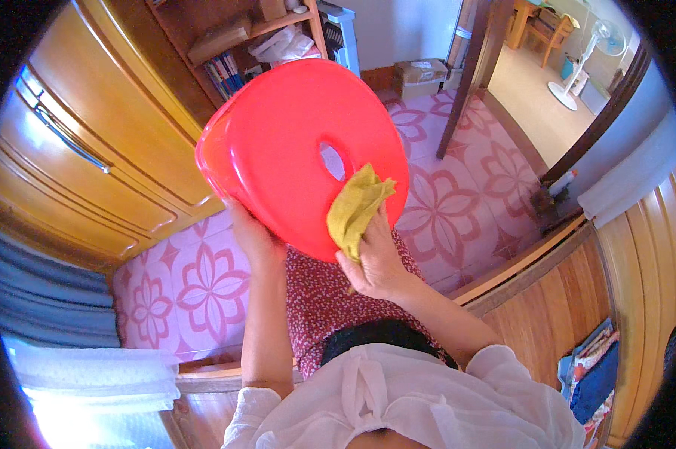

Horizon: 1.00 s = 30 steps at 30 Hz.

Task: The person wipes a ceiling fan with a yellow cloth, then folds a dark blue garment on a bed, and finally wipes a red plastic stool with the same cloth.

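A red plastic stool (282,129) is held up in front of me, its round seat with an oval hole facing the camera. My left hand (254,233) grips the stool by its lower left edge; the fingers are partly hidden behind it. In my right hand (374,255) is a yellow-green cloth (357,210), pressed to the seat just below the hole. The stool's legs are mostly out of sight behind the seat.
A wooden wardrobe (91,129) stands at the left, and a bookshelf (285,25) behind the stool. An open door (470,78) leads to a room with a white standing fan (585,62). A wooden bed platform (545,280) lies to my right, and cardboard boxes (421,78) sit by the wall.
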{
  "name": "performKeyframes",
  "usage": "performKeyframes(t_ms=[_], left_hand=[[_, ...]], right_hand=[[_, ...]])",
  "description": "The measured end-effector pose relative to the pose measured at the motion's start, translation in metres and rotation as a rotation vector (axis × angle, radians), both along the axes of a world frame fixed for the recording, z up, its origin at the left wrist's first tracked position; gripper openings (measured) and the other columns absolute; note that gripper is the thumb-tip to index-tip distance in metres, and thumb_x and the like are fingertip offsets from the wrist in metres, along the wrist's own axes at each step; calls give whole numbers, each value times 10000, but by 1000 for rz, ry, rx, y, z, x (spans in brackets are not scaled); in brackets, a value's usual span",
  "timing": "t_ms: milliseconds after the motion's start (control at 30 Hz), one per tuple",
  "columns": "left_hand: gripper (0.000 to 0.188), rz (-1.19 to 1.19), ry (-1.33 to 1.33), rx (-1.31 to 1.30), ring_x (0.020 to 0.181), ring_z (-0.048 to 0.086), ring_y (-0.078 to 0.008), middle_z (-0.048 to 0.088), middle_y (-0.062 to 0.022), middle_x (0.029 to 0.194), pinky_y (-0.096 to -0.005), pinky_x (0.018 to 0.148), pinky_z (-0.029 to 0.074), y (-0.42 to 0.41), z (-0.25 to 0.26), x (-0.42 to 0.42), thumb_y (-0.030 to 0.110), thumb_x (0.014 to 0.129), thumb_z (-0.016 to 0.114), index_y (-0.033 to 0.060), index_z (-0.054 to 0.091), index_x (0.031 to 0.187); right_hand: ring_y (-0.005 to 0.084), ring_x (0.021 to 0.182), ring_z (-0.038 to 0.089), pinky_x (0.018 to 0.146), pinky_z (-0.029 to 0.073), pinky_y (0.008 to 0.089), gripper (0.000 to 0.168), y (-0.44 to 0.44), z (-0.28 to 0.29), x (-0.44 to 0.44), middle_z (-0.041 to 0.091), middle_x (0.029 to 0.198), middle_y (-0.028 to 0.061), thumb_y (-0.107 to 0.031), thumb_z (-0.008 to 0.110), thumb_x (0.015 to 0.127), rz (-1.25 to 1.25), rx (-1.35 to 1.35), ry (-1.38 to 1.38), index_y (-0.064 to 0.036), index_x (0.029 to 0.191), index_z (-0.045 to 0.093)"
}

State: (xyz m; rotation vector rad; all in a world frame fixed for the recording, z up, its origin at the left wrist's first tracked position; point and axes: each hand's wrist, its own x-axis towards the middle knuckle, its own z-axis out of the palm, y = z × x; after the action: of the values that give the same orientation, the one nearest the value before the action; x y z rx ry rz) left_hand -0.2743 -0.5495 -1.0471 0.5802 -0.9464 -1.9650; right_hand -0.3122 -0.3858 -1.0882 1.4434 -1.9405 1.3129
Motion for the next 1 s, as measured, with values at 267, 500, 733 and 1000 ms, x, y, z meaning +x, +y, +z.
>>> performKeyframes(t_ms=[267, 500, 733, 1000], left_hand=[[607, -104, -264, -157, 926, 533, -200, 562, -147, 1077, -331, 841, 407, 17, -30, 17, 463, 938, 261, -67, 500, 1111], [602, -93, -453, -373, 910, 519, -188, 596, -159, 976, -340, 795, 400, 11, -71, 44, 428, 946, 255, -97, 537, 1029], [619, -224, -626, -708, 680, 518, -171, 605, -106, 748, -362, 607, 418, 4, -92, 57, 454, 933, 251, -65, 578, 849], [524, -234, -589, -801, 602, 503, -164, 550, -96, 648, -357, 533, 379, 0, -111, 67, 361, 943, 275, -50, 538, 750]], right_hand=[[437, 1125, 361, 970, 186, 601, 312, -36, 79, -44, 446, 1141, 211, -193, 549, 764, -131, -240, 118, -66, 1049, 536], [394, 921, 510, 794, 411, 416, 240, -1, 92, -95, 545, 948, 227, -173, 445, 853, -152, 166, -293, 25, 953, 538], [382, 871, 502, 760, 415, 418, 234, 15, 76, -93, 532, 914, 223, -145, 515, 796, -187, 268, -123, 55, 915, 536], [347, 816, 507, 704, 427, 409, 203, 14, 75, -58, 509, 884, 181, -107, 564, 747, -248, 241, 26, 36, 889, 541]])
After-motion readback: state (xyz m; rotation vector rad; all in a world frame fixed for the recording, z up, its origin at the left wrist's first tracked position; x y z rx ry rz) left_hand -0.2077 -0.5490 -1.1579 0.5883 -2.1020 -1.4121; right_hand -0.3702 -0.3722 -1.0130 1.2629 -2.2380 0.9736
